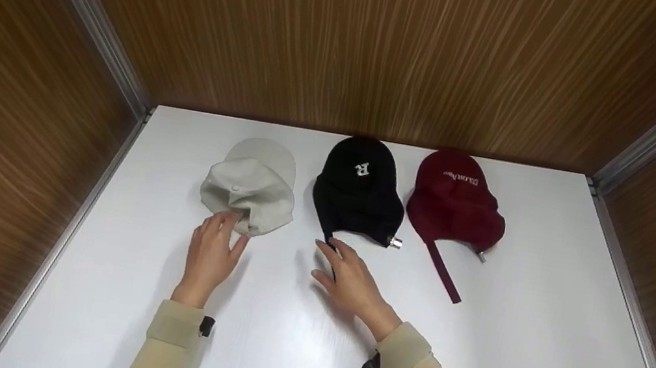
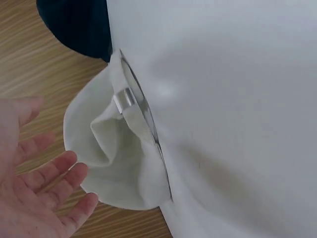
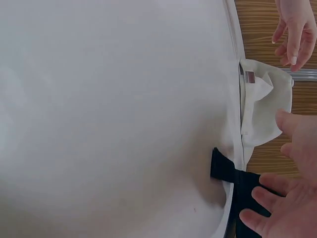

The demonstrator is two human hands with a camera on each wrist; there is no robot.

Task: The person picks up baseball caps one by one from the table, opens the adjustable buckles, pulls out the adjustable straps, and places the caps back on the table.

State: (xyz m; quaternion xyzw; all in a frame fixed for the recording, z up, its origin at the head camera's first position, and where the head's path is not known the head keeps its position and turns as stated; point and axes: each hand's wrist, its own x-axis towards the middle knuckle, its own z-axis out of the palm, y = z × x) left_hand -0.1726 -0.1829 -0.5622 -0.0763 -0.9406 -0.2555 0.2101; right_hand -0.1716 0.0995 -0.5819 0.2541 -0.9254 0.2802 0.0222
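On the white table lies a cream cap, its brim toward the back wall and its rear strap toward me. My left hand is at that strap, fingers loosely bent; the left wrist view shows the hand above the cap with nothing held. A metal buckle sits on the cream strap. To the right is a black cap with a white letter R. My right hand hovers over its loose strap, fingers spread and relaxed; whether a fingertip touches the strap is unclear.
A dark red cap with white lettering lies right of the black one, its strap stretched toward me. The white table is bounded by wood-grain panels at the back and both sides, with metal edging.
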